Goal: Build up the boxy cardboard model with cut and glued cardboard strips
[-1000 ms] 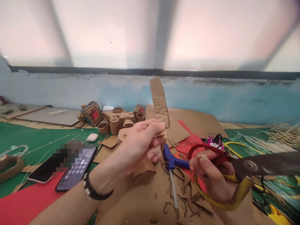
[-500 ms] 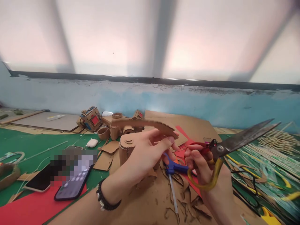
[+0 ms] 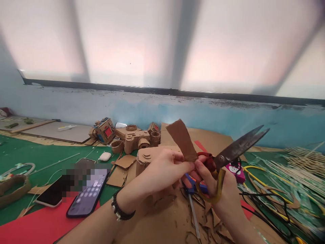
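A curved cardboard strip (image 3: 183, 139) stands up from the fingers of my left hand (image 3: 162, 171), which pinches its lower end. My right hand (image 3: 223, 191) holds scissors (image 3: 235, 149) with one red and one yellow handle; the blades point up and right, slightly apart. Its thumb and fingertips also meet the strip's lower end. Below my hands lies a blue glue gun (image 3: 188, 181), partly hidden, with a translucent glue stick (image 3: 194, 217). Behind my left wrist stands a rounded cardboard body (image 3: 145, 157) with a layered disc on top.
Cardboard camera models (image 3: 135, 139) stand near the wall. Two phones (image 3: 86, 200) and a white earbud case (image 3: 105, 156) lie left on green cloth. Cardboard scraps (image 3: 205, 223) litter the front. Bamboo sticks (image 3: 307, 166), black cables (image 3: 274, 196) and a pink box (image 3: 236, 171) are right.
The strip has swung from lying nearly level toward the left to standing upright. My right hand, with the scissors, has come left to meet my left hand at the strip. The view has shifted slightly.
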A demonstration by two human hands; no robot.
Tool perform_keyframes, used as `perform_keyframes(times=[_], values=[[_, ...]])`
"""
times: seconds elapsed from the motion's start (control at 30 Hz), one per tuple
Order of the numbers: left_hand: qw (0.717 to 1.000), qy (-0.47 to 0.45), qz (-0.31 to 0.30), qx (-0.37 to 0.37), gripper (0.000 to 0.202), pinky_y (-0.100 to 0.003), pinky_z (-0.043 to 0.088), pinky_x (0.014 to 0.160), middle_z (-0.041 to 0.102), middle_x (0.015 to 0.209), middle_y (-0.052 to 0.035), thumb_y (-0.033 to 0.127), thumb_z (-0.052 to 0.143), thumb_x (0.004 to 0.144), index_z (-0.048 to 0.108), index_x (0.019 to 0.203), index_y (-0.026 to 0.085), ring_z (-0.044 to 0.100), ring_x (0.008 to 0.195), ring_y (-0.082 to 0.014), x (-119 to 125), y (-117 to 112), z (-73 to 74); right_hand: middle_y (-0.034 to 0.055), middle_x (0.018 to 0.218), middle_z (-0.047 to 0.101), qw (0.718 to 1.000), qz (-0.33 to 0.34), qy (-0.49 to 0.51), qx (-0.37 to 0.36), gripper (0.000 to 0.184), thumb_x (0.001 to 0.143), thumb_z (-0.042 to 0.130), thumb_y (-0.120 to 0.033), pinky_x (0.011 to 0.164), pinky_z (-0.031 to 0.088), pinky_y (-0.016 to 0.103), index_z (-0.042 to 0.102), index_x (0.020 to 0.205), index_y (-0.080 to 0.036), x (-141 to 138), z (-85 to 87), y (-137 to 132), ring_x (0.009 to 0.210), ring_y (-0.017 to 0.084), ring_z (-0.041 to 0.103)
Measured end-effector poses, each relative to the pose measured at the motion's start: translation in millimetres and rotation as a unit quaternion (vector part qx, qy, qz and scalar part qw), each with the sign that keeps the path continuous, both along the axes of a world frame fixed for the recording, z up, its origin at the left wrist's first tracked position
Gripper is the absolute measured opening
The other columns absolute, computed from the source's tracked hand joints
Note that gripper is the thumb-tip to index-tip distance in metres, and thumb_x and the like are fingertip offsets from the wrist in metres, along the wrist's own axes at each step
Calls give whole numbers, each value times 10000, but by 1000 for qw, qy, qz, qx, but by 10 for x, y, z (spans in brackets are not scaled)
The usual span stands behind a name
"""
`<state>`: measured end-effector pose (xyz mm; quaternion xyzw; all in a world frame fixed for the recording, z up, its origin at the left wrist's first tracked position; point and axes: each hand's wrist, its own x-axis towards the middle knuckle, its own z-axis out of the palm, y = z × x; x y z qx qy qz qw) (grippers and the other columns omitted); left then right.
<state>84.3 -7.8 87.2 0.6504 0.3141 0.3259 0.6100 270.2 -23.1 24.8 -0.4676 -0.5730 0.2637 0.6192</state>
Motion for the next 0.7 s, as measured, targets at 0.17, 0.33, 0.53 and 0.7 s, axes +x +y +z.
perform_keyframes(times=[0.17, 0.33, 0.53, 0.7], values=[[982, 56, 77, 160, 324, -223, 508, 556, 772, 721, -13, 436, 660, 1044, 762, 849, 198, 683, 596, -141, -82, -15, 57, -8, 564, 591, 999, 6, -4, -51, 583, 865, 780, -787, 463, 451, 274, 669, 792, -219, 3, -121, -75, 495, 160, 548], [951, 51, 183, 245, 299, -245, 519, 525, 707, 597, 20, 449, 691, 1027, 723, 837, 221, 700, 548, -172, -122, 8, 85, -51, 568, 508, 989, 93, 93, -70, 624, 788, 838, -816, 447, 373, 243, 635, 847, -228, -100, -153, -133, 473, 121, 459], [905, -58, 289, 308, 281, -212, 506, 468, 636, 586, 67, 466, 631, 1092, 619, 944, 227, 680, 455, -134, -256, 50, 197, 6, 780, 573, 981, 174, 61, -57, 715, 751, 797, -908, 544, 434, 260, 706, 959, -230, -98, -426, -112, 627, 141, 476], [878, -140, 316, 332, 183, -203, 511, 397, 621, 712, 79, 379, 686, 1065, 583, 1002, 242, 655, 424, -106, -343, 68, 294, 47, 916, 637, 965, 226, 4, -135, 696, 875, 669, -916, 592, 458, 271, 694, 1071, -248, -44, -493, -171, 739, 180, 542]])
